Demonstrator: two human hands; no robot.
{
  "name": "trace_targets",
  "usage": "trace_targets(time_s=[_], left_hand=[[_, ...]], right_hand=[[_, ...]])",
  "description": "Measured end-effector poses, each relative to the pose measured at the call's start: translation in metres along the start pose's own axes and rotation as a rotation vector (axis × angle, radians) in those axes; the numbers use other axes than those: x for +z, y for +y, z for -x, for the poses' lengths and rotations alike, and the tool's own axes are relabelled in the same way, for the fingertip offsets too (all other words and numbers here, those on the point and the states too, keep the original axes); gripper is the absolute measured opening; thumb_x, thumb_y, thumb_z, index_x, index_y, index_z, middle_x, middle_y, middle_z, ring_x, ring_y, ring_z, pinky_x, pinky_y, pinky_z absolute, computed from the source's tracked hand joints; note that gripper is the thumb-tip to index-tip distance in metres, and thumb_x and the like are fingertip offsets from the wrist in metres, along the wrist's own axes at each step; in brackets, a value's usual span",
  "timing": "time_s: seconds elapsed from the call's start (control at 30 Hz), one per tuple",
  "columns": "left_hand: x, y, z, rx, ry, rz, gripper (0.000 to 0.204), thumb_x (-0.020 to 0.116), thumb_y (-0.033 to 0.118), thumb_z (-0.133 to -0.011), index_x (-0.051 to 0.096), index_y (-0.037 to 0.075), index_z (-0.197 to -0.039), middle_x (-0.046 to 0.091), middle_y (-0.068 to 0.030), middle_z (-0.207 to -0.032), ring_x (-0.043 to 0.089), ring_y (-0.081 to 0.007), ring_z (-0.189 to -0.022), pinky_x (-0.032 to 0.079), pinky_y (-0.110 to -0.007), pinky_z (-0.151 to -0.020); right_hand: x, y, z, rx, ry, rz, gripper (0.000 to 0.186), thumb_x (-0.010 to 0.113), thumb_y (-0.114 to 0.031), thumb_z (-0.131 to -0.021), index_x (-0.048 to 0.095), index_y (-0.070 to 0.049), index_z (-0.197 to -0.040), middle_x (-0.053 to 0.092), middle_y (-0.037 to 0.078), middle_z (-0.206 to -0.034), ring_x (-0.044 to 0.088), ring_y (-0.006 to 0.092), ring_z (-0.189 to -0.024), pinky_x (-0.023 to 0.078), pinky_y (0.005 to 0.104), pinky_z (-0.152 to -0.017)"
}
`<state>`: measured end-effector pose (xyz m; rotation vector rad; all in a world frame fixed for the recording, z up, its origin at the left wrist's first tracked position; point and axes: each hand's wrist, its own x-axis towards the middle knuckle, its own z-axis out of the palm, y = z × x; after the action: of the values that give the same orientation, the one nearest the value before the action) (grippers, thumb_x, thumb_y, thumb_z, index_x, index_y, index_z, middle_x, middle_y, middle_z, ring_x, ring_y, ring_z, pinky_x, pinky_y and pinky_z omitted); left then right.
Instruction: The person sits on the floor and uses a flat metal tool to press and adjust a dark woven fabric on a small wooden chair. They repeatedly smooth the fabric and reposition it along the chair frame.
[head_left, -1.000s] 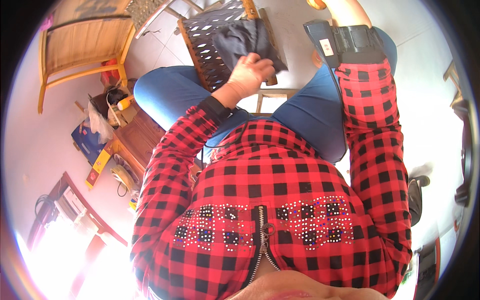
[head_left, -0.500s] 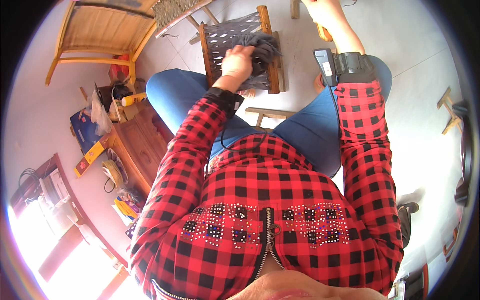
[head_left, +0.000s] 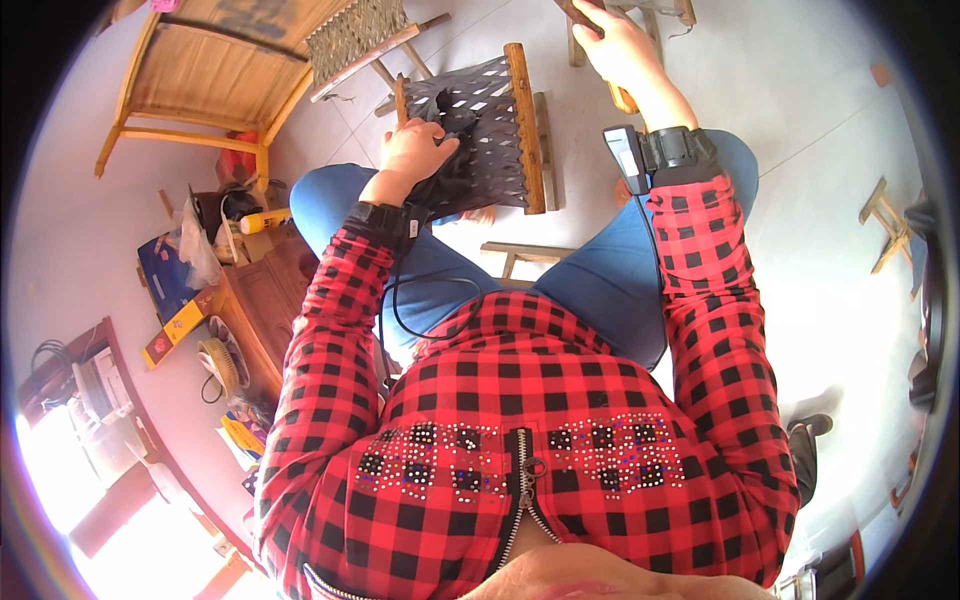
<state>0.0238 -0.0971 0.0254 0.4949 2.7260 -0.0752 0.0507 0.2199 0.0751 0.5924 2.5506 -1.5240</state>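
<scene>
My left hand [head_left: 412, 150] is closed on a bunched dark grey cloth [head_left: 455, 125] at the left end of a small stool's woven seat [head_left: 487, 120]. Dark strips criss-cross between the stool's two wooden rails, and its right rail [head_left: 528, 130] lies bare. My fingertips are bent into the cloth and partly hidden. At the upper right my right hand [head_left: 625, 52] is wrapped round a wooden bar [head_left: 622, 98], whose ends show on both sides of the hand. What the bar belongs to is partly out of view.
Beyond the stool stand another woven stool [head_left: 355, 40] and a yellow wooden chair [head_left: 210, 80]. A low wooden piece [head_left: 525, 252] lies between my knees. A brown cabinet [head_left: 270, 300] with clutter is at the left. Another wooden stand [head_left: 885, 228] is at the right.
My left hand has moved left and slightly nearer with the cloth, uncovering more of the seat's right side. My right hand has shifted left and nearer, keeping the wooden bar.
</scene>
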Motion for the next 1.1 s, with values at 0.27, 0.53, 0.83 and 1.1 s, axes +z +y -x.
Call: trace_targets(time_s=[0.27,0.53,0.83,1.1], left_hand=[[0.006,0.003,-0.033,0.118,0.003,0.044,0.045,0.062,0.045,-0.081,0.065,0.013,-0.112,0.060,-0.0073,-0.115,0.049,-0.0269,-0.118,0.035,-0.044,-0.100],[0.010,0.018,-0.089,0.230,0.048,0.023,0.058,0.061,0.047,-0.083,0.055,0.007,-0.124,0.054,-0.0151,-0.126,0.046,-0.0333,-0.123,0.034,-0.045,-0.103],[0.022,0.105,-0.076,0.267,-0.046,0.004,0.075,0.061,0.060,-0.078,0.050,0.000,-0.121,0.051,-0.0168,-0.120,0.048,-0.0323,-0.118,0.028,-0.048,-0.106],[0.025,0.119,-0.055,0.153,-0.127,0.142,0.079,0.072,0.060,-0.069,0.050,0.002,-0.118,0.053,-0.0138,-0.115,0.052,-0.0285,-0.112,0.035,-0.042,-0.095]], right_hand=[[0.036,0.031,-0.018,-0.245,0.107,0.329,0.044,0.053,-0.032,-0.091,0.049,-0.024,-0.134,0.064,0.018,-0.110,0.060,0.0364,-0.102,0.049,0.0426,-0.087],[0.027,0.018,-0.020,0.000,-0.131,0.414,0.045,0.051,-0.029,-0.093,0.045,-0.024,-0.138,0.059,0.020,-0.120,0.057,0.0345,-0.111,0.046,0.0383,-0.093],[0.039,0.028,-0.034,-0.031,-0.160,0.553,0.045,0.048,-0.030,-0.093,0.045,-0.026,-0.138,0.062,0.017,-0.115,0.059,0.0353,-0.105,0.047,0.0413,-0.090],[0.048,0.028,-0.023,0.015,-0.150,0.585,0.044,0.047,-0.028,-0.093,0.046,-0.025,-0.137,0.063,0.017,-0.113,0.059,0.0356,-0.103,0.047,0.0420,-0.090]])
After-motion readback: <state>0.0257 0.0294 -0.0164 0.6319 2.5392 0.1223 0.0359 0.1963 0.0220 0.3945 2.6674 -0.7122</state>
